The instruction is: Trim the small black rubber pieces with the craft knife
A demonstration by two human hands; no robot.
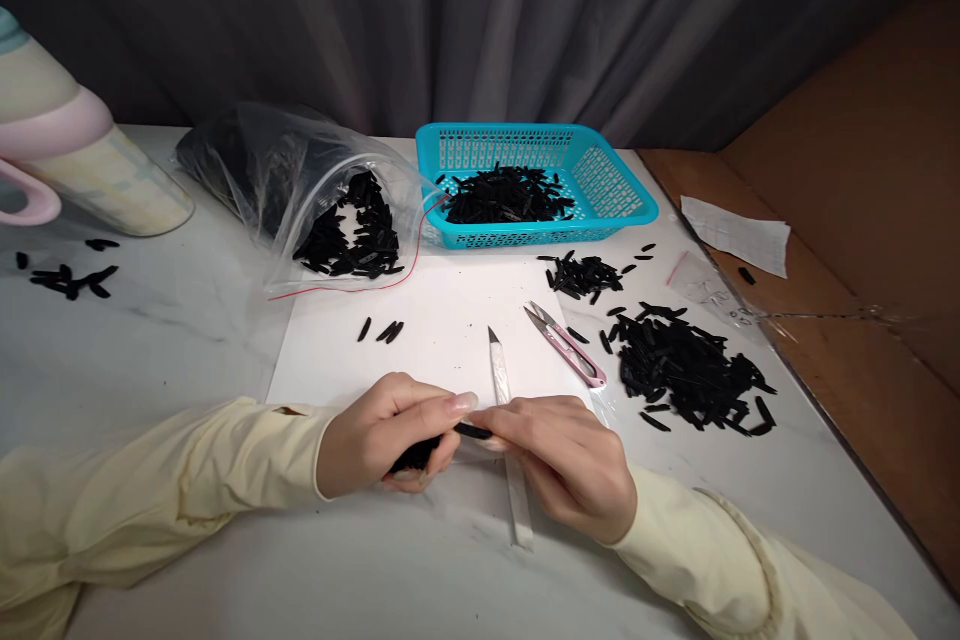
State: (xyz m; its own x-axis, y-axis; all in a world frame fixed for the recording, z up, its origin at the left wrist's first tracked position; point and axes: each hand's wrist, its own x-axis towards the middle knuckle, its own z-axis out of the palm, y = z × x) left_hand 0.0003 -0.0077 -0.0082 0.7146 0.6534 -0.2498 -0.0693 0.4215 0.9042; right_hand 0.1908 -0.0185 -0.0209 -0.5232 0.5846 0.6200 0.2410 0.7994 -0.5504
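Sleeves [247, 460] of pale yellow enter from the lower left and lower right, and the hands meet just below the middle of the frame. The left hand [390, 435] is curled closed around a black clump [415, 457], its thumb laid on top; the right hand [566, 460], knuckles up, pinches the near end of a black strip [474, 431] that bridges the two.

At the left edge a pastel cup [90, 135] is cut off. Fingers cover much of the clump, so its make-up cannot be told. The right hand hides the middle of a white-handled pointed tool [519, 510].

Around them on the desk [300, 570], a small scatter [71, 282] of black pieces lies at far left. Then come a clear bag [300, 155] with more pieces at its mouth, a white sheet [442, 365] bearing a few strips, and a blue basket [641, 208] of them at upper centre. Pink snips [595, 376] lie right of the tool, near a small heap [585, 275] and a larger heap [675, 365]. A paper slip [739, 232] rests on cardboard [840, 170] at right.
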